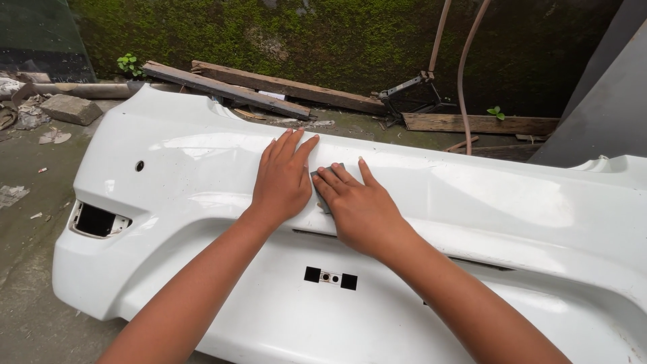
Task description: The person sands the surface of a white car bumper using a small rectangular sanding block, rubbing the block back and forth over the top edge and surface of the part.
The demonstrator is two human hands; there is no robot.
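Forearms in close, left hand [283,178] flat on the white bumper [202,155], right hand [360,205] pressing a thin grey sanding sheet [322,183] under its fingers; probably floppy, slippery, best pinned flat.

A moss-covered wall [283,34] rises behind weathered planks [269,91] on damp concrete ground [27,269].
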